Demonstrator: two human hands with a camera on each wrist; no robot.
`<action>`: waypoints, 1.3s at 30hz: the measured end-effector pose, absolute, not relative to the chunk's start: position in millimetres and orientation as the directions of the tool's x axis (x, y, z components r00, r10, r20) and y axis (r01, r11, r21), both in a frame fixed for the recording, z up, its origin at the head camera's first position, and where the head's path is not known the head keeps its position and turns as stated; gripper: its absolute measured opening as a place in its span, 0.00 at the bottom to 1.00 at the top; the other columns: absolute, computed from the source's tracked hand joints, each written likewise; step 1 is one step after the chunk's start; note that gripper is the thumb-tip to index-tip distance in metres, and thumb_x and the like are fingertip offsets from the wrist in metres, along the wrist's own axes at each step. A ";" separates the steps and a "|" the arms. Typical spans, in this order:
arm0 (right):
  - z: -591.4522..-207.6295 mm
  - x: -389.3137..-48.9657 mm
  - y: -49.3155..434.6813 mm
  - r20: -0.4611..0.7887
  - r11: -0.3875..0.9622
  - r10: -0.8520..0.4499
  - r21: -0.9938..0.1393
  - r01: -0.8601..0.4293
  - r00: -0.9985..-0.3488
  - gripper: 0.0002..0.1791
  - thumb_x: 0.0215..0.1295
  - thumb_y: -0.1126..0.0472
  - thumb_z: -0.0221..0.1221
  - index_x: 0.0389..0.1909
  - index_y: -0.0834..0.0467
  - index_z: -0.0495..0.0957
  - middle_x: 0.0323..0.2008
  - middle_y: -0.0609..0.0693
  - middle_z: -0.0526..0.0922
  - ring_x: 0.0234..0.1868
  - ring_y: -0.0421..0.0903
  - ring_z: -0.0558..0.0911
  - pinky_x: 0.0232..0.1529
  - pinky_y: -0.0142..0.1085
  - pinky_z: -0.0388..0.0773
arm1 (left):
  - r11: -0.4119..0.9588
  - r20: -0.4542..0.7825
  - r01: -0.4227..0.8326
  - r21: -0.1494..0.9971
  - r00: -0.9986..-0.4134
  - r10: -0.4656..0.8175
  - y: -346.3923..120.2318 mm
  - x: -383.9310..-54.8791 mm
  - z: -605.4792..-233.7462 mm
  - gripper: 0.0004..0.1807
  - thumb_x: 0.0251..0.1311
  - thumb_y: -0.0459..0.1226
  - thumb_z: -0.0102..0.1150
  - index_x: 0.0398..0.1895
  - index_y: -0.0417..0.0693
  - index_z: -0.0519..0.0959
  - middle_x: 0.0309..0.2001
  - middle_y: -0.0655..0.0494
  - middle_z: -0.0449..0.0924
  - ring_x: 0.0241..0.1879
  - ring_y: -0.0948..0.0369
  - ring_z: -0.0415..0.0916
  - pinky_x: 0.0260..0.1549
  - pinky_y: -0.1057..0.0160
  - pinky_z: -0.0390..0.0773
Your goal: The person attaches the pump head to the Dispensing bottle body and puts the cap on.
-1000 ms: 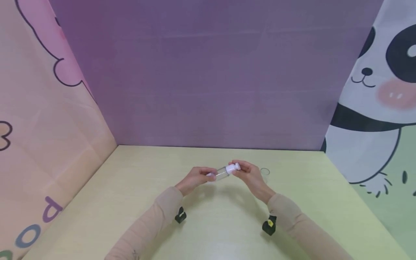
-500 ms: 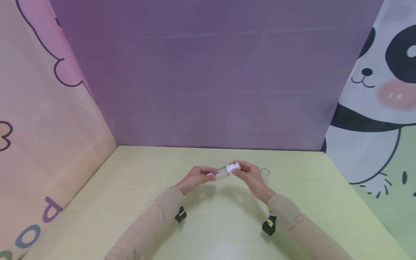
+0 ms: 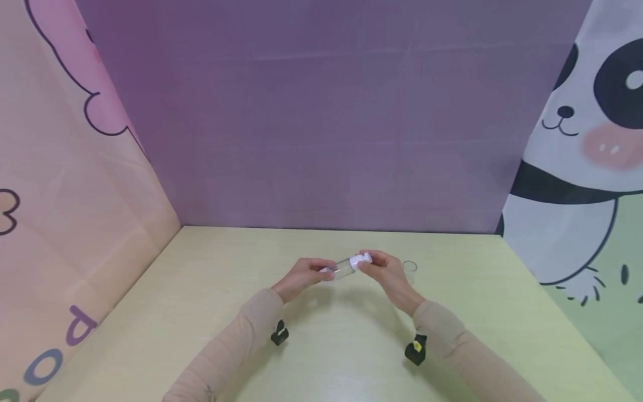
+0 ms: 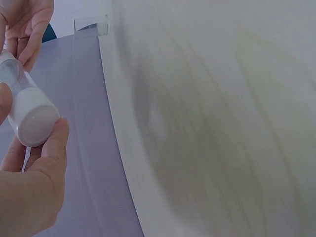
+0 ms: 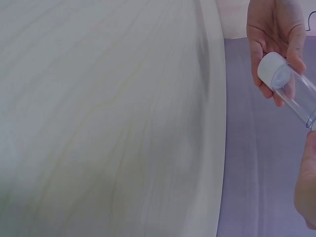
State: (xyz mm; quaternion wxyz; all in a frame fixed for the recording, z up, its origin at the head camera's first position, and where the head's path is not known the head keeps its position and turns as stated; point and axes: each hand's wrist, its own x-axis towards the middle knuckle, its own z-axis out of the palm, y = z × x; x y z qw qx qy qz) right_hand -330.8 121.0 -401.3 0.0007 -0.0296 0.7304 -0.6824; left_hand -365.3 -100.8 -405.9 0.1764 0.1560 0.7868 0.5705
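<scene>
Above the middle of the table, a clear cylindrical pump bottle (image 3: 344, 269) is held tilted, its white pump end higher and to the right. My left hand (image 3: 300, 277) pinches the white base (image 4: 37, 123) between thumb and fingers. At the other end, my right hand (image 3: 390, 277) grips the white pump head (image 3: 359, 261), its fingers partly behind it. The right wrist view shows the bottle's see-through body (image 5: 298, 96) and the left palm behind the base; there the pump end is mostly cut off by the frame edge.
A clear open cylinder, like a bottle cap (image 3: 409, 268), stands on the pale wooden table (image 3: 226, 251) just beyond my right hand. A purple cloth wall (image 3: 321, 139) closes the back, with printed cloth panels at both sides. Black camera mounts hang under both wrists.
Almost nothing differs. The right hand's fingertips have shifted very slightly on the pump head, while the bottle and left hand keep their place.
</scene>
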 end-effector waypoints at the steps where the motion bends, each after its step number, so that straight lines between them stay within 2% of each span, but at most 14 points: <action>1: -401.3 -330.7 120.7 0.036 0.069 -0.045 -0.997 -0.039 -0.998 0.26 0.56 0.57 0.63 0.56 0.63 0.71 0.51 0.57 0.78 0.46 0.41 0.78 0.53 0.37 0.73 | 0.301 -0.101 0.042 0.953 -0.890 0.445 -100.9 -365.2 -406.0 0.17 0.55 0.40 0.61 0.49 0.50 0.79 0.51 0.54 0.77 0.46 0.59 0.72 0.49 0.56 0.70; 18: -403.4 -333.5 115.7 0.025 0.085 -0.023 -0.996 -0.027 -0.999 0.29 0.56 0.55 0.63 0.57 0.65 0.70 0.50 0.56 0.78 0.46 0.42 0.78 0.54 0.38 0.72 | 0.301 -0.095 0.050 0.952 -0.888 0.449 -105.3 -367.6 -408.5 0.17 0.55 0.41 0.61 0.49 0.50 0.79 0.52 0.54 0.76 0.48 0.58 0.71 0.51 0.54 0.69; 26: -404.5 -333.1 113.0 0.041 0.101 -0.022 -0.994 -0.043 -0.999 0.27 0.56 0.56 0.63 0.55 0.64 0.71 0.47 0.55 0.79 0.44 0.41 0.78 0.53 0.39 0.73 | 0.296 -0.090 0.054 0.954 -0.888 0.451 -107.0 -369.0 -411.6 0.18 0.55 0.40 0.61 0.50 0.49 0.78 0.53 0.53 0.76 0.50 0.57 0.70 0.52 0.52 0.69; 33: -402.8 -331.2 111.8 0.028 0.122 0.000 -0.992 -0.028 -1.000 0.27 0.55 0.55 0.63 0.54 0.63 0.72 0.49 0.56 0.79 0.45 0.42 0.78 0.53 0.40 0.73 | 0.299 -0.099 0.048 0.953 -0.884 0.458 -107.3 -354.9 -392.8 0.17 0.57 0.37 0.59 0.51 0.45 0.77 0.53 0.49 0.76 0.50 0.55 0.71 0.53 0.51 0.68; 39: -401.6 -331.1 111.2 0.023 0.124 0.002 -0.992 -0.022 -1.000 0.26 0.56 0.53 0.63 0.54 0.61 0.73 0.49 0.56 0.79 0.46 0.44 0.78 0.55 0.42 0.72 | 0.300 -0.106 0.042 0.953 -0.883 0.457 -107.8 -356.7 -393.9 0.17 0.57 0.37 0.59 0.51 0.46 0.78 0.53 0.50 0.76 0.49 0.56 0.71 0.53 0.52 0.68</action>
